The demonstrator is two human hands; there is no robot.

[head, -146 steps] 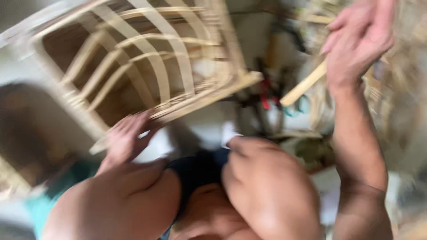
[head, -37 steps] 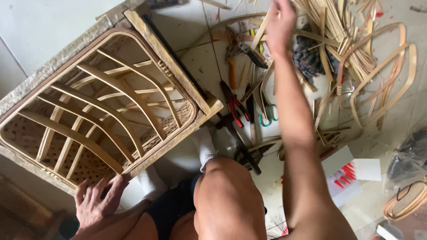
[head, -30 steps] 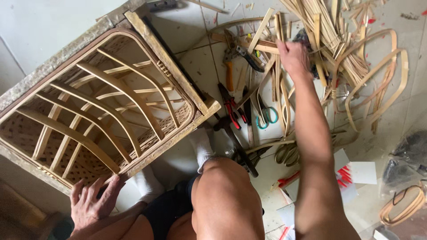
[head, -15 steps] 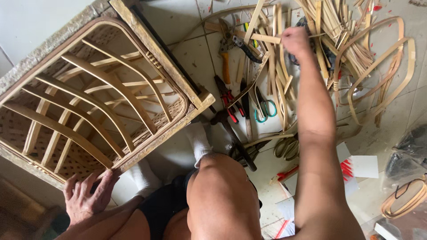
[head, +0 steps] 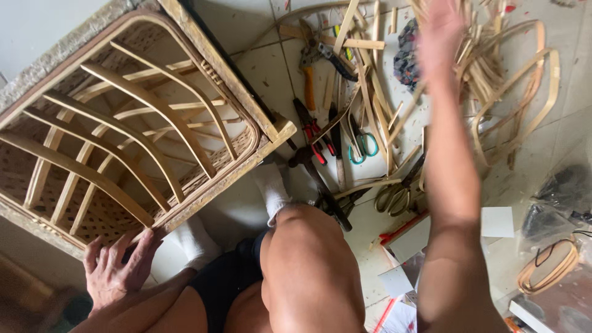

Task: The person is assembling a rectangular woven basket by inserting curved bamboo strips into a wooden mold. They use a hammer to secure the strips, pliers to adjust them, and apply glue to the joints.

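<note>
A woven rattan furniture frame (head: 154, 123) with curved slats lies tilted on the tiled floor at the left. My left hand (head: 117, 268) rests with fingers spread against its near lower edge, holding nothing. My right hand (head: 441, 31) is stretched far out at the top and blurred by motion. It hovers over a heap of loose rattan strips (head: 499, 86), and whether it holds a strip is unclear. My bare knee (head: 308, 265) and a white-socked foot (head: 271, 191) sit between the two arms.
Tools lie scattered beside the frame: red-handled pliers (head: 311, 132), green-handled scissors (head: 364, 145), a hammer (head: 320, 185), orange-handled cutters (head: 308, 80). White paper pieces (head: 496, 222), a small rattan coil (head: 549, 271) and dark bags (head: 561, 191) are at the right.
My right hand has lifted from among the strips and tools and swung up and to the right, now blurred. My left hand has stayed at the frame's lower edge.
</note>
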